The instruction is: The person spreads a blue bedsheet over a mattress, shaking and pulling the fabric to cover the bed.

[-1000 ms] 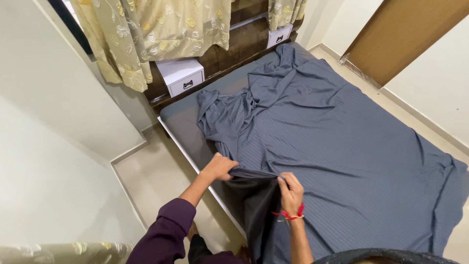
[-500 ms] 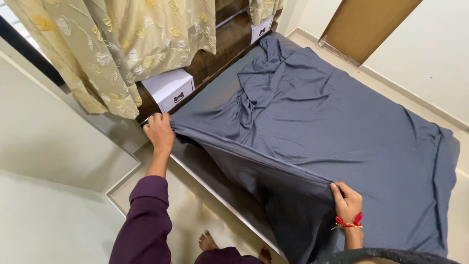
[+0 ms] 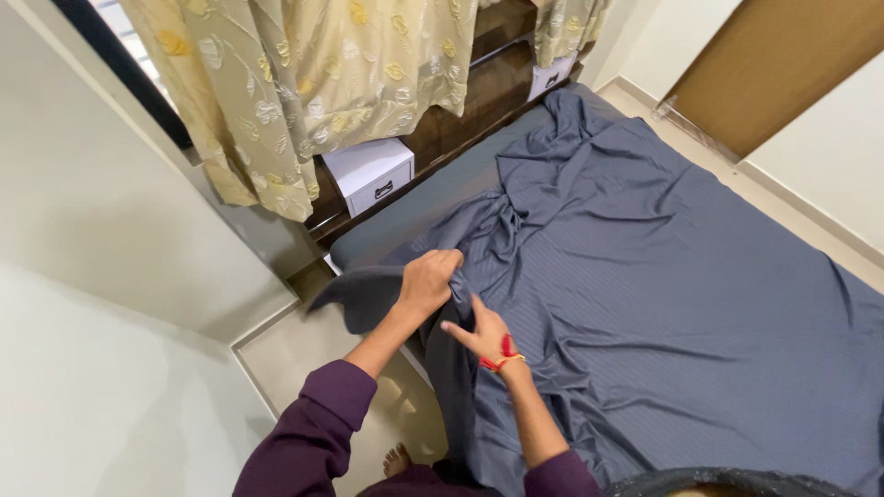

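Observation:
A grey-blue striped bedsheet (image 3: 663,285) lies rumpled over the bed, bunched toward the headboard. My left hand (image 3: 428,281) is shut on the sheet's near edge at the bed's left side, and a corner of the cloth hangs off to the left of it. My right hand (image 3: 483,336), with a red thread on the wrist, rests on the sheet just beside the left hand, fingers spread. Both my arms wear dark purple sleeves.
A dark wooden headboard (image 3: 479,97) holds two white boxes (image 3: 370,173) at the back. Floral cream curtains (image 3: 304,83) hang above. A brown door (image 3: 783,64) stands at the right. Beige tiled floor (image 3: 304,354) runs along the bed's left side, with my bare foot (image 3: 398,458) on it.
My left hand came back from the bed's head corner toward the middle of the side edge. My right hand let go of the edge and moved up beside the left hand.

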